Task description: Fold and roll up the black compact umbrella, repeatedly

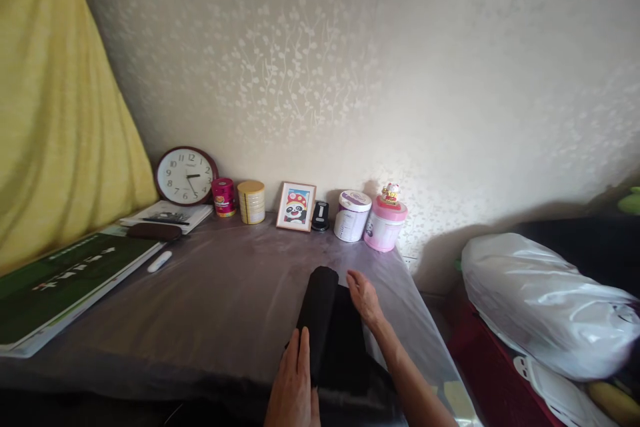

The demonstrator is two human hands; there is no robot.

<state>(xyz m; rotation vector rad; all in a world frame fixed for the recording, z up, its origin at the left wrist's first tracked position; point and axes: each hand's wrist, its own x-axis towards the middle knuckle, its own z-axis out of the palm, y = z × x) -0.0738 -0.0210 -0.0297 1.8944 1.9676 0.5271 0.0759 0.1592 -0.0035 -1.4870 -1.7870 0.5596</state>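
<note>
A rolled black cloth lies lengthwise near the front of the table. On its right, a flat black part of it is spread on the tabletop. My left hand rests against the near left side of the roll, its fingers stretched forward and its thumb mostly hidden. Beside the far right edge of the flat part is my right hand, fingers extended and turned toward the roll. I cannot tell whether its fingertips touch the cloth.
Along the wall stand a clock, a magenta tin, a yellow-lidded can, a panda picture, a black stand, a white tub and a pink tub. A green box lies left; a white bag sits right.
</note>
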